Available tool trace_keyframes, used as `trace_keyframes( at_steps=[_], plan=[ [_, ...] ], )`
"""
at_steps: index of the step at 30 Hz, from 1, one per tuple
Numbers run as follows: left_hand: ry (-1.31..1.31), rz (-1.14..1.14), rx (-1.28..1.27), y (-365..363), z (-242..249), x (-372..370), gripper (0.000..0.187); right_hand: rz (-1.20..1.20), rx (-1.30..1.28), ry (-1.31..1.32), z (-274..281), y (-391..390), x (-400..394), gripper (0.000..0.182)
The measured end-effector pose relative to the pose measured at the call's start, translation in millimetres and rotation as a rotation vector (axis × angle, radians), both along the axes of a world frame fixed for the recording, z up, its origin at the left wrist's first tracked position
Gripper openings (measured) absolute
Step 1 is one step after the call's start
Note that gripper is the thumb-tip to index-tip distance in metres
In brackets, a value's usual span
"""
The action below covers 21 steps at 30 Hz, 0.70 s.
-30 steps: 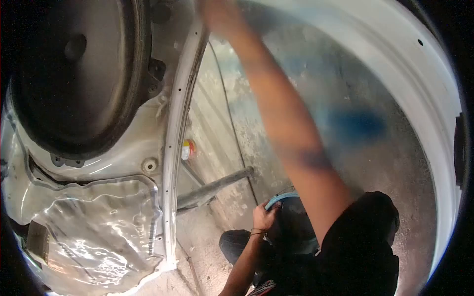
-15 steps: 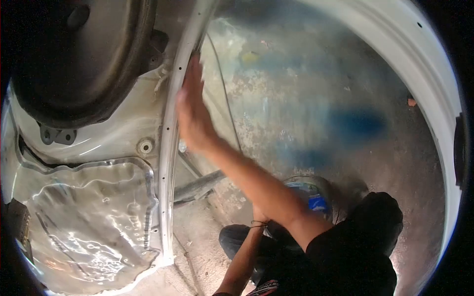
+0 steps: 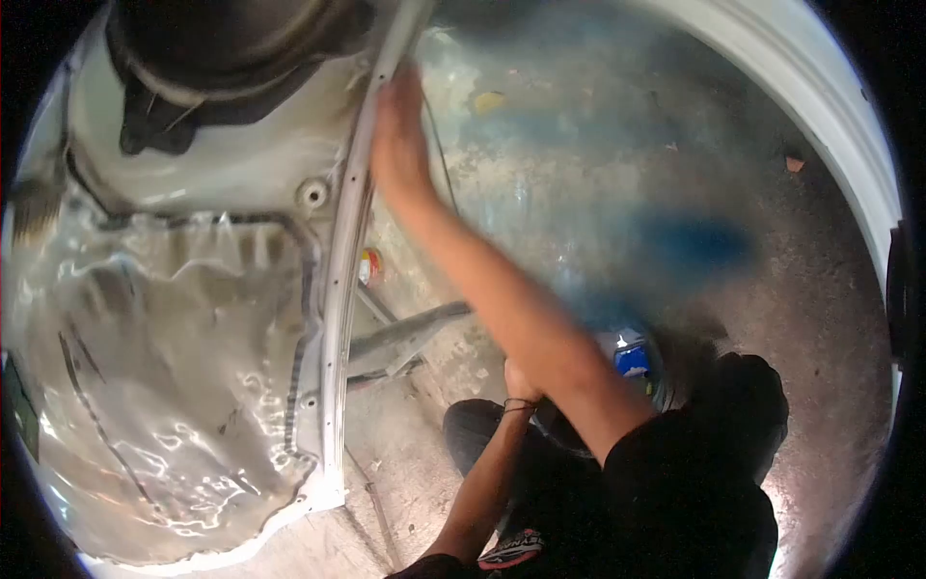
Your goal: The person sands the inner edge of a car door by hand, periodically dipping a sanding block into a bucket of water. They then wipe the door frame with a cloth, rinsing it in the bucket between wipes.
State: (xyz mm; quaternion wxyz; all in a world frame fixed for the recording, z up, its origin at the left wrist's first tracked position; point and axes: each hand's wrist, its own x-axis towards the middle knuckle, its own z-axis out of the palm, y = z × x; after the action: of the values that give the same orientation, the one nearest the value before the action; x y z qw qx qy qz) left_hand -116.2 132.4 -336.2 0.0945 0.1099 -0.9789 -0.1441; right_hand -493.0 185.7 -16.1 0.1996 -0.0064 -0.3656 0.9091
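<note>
A vehicle door (image 3: 333, 386) stands upright at the left, its pale inner edge running up and down. My right hand (image 3: 397, 140) lies against the upper part of this edge, pointing upward. Motion smears its fingers, and anything under the palm is hidden. My left hand (image 3: 524, 379), with a dark band at the wrist, is low in the middle beneath my right forearm. That forearm covers its fingers. Just beyond it stands a round container (image 3: 659, 372) with a blue-labelled item (image 3: 632, 361) inside.
Clear plastic sheeting (image 3: 193, 357) covers the lower door panel, below a dark round speaker-like part (image 3: 222, 48). A curved white body edge (image 3: 839, 125) borders the right. A red-and-yellow can-like item (image 3: 370, 265) sits behind the door edge on the stained concrete floor (image 3: 540, 164).
My right hand has moved up along the door edge and now lies closer against it. The view has shifted, showing more of the lower door. My left hand stays beneath the right forearm.
</note>
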Motion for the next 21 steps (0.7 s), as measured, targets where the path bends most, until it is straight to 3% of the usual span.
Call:
trace_keyframes(
  at_steps=[2, 5, 6, 7, 8, 10, 12, 13, 15, 16, 17, 18, 19, 21],
  plan=[
    [-0.193, 0.163, 0.371, 27.5, 75.9, -27.2, 0.044, -0.147, 0.112, -0.044, -21.0, -3.1, -80.0, 0.050],
    [-0.062, 0.059, 0.341, 22.1, 78.7, -28.9, 0.040, 0.087, 0.067, 0.066, -37.7, 54.3, -122.5, 0.043],
    [-0.029, 0.126, 0.448, 26.1, 78.2, -25.6, 0.034, 0.312, -0.085, 0.112, -34.0, 81.7, -116.6, 0.055],
    [-0.021, 0.125, 0.472, 28.9, 76.0, -22.0, 0.034, 0.315, -0.060, 0.117, -43.9, 92.6, -103.8, 0.055],
    [0.007, 0.223, 0.542, 29.0, 73.9, -14.9, 0.032, 0.214, 0.033, 0.267, -55.7, 98.2, -80.2, 0.042],
    [0.012, 0.440, 0.769, 22.7, 57.8, 3.1, 0.029, 0.433, 0.073, 0.242, -61.8, 125.0, -33.1, 0.033],
    [0.031, 0.587, 0.925, 36.4, 71.2, 9.2, 0.028, 0.954, 0.005, 0.045, -75.3, 160.8, 5.2, 0.040],
    [0.033, 0.726, 1.058, 41.9, 75.4, 10.1, 0.027, 1.122, 0.274, -0.004, -82.6, 169.3, 29.0, 0.041],
    [0.052, 0.677, 1.129, 45.7, 88.5, 5.5, 0.025, 1.458, 0.925, 0.094, -100.6, 186.8, 75.0, 0.048],
    [-0.042, 0.682, 0.966, 57.0, 124.7, -11.7, 0.024, 1.657, 1.124, -0.040, -88.5, 187.9, 108.6, 0.050],
    [-0.134, 0.686, 0.805, 63.7, 144.0, -21.5, 0.023, 1.720, 1.064, -0.092, -124.3, 181.2, 141.8, 0.052],
    [0.044, 0.635, 1.020, 51.1, 105.5, -20.0, 0.028, 1.769, 1.346, -0.065, -145.8, 172.5, 166.2, 0.047],
    [0.042, 0.640, 1.038, 51.8, 106.1, -27.4, 0.028, 1.798, 1.633, -0.034, -168.0, 165.0, 187.3, 0.043],
    [0.044, 0.555, 0.732, 53.8, 110.5, -47.4, 0.036, 1.496, 2.028, 0.189, -248.6, 163.0, 231.5, 0.033]
  ],
)
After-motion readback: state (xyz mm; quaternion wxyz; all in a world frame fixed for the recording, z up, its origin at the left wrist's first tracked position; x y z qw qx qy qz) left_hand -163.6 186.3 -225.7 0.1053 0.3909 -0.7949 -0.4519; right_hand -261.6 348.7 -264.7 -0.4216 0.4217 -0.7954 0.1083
